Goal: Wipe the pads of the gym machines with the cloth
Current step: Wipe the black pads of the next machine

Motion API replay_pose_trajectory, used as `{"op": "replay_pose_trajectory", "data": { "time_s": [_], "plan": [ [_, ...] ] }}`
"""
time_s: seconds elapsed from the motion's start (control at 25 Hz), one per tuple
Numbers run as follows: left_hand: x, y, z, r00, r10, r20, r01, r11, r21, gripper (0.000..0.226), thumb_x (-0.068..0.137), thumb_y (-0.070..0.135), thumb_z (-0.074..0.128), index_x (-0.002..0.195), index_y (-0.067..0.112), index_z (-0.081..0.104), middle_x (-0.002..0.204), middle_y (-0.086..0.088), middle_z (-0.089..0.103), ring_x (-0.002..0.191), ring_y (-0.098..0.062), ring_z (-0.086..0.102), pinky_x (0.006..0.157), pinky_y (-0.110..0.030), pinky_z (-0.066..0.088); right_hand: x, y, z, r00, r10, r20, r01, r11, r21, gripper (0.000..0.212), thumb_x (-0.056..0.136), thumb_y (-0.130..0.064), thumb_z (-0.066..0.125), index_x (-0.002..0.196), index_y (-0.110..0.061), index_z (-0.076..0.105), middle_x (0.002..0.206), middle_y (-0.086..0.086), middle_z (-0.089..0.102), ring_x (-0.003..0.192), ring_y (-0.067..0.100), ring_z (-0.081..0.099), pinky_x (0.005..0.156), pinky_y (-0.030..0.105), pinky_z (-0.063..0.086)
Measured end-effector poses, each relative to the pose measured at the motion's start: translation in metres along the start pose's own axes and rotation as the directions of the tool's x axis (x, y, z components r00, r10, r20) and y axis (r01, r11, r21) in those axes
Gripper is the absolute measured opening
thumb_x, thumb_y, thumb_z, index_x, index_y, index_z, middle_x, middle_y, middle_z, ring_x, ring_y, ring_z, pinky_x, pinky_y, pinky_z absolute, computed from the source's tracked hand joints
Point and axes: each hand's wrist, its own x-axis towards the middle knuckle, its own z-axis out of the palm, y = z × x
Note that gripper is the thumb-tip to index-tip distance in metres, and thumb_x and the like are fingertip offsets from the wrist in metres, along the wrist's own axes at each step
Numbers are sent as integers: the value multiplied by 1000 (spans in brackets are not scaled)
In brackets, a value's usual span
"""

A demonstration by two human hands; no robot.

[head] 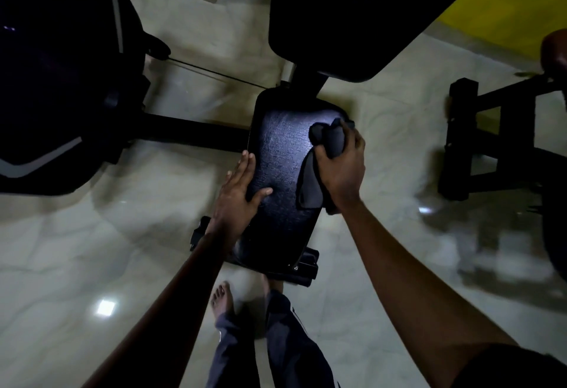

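**Seat pad, far right corner: risks and clearance**

Your right hand (343,167) grips the bunched cloth (333,139) at the far right corner of the seat pad (282,179). Your left hand (237,191) lies flat on the pad's left edge, fingers straight.

Risk 1: the stroke may run off the right edge. Risk 2: the loose cloth tail could snag there.

The backrest pad (352,19) closes the far end. There is open floor (399,130) on both sides, and the black frame (491,142) stands well apart.
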Motion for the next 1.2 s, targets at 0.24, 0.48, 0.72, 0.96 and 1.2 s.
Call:
{"op": "replay_pose_trajectory", "data": {
  "time_s": [0.24,0.48,0.72,0.96,1.2],
  "plan": [
    [-18,-7,-1,999,38,-32,-38,999,-7,70,93,32,61,152,7,32,160,-8,28,144,-5,23,118,-44,30,-39,14,-12,997,30,73,-36,996,82,70,81,-38,69,145,-40,42,147,-9,44,129,16,51,98,29,43],
    [-24,-6,-9,1000,25,4,-25,1000,-10,67,94,30,64,151,8,35,158,-7,31,145,-16,31,117,-43,32,-76,17,-5,998,31,49,-37,991,132,69,78,-34,70,142,-36,45,142,-7,50,130,13,50,99,22,40],
    [-25,-6,-8,999,6,45,-6,1000,8,68,97,32,59,155,14,27,162,-2,23,147,-17,27,118,-37,31,-66,8,-2,1000,-17,22,15,998,62,65,76,-35,68,138,-27,48,139,3,50,125,23,53,98,31,46],
    [-59,-10,-6,998,-38,52,39,999,-8,66,96,35,47,153,7,30,160,-9,29,145,-24,33,118,-35,30,-89,23,-7,961,-148,235,215,933,-289,75,81,-35,70,149,-19,41,158,18,31,140,40,38,107,46,42],
    [-108,-29,-6,998,-38,54,42,997,-67,62,99,29,55,153,12,31,157,-4,36,143,-19,36,115,-30,32,-28,-33,17,874,-364,323,482,742,-466,71,77,-54,53,144,-29,50,154,7,44,142,33,38,114,49,34]
  ]
}}
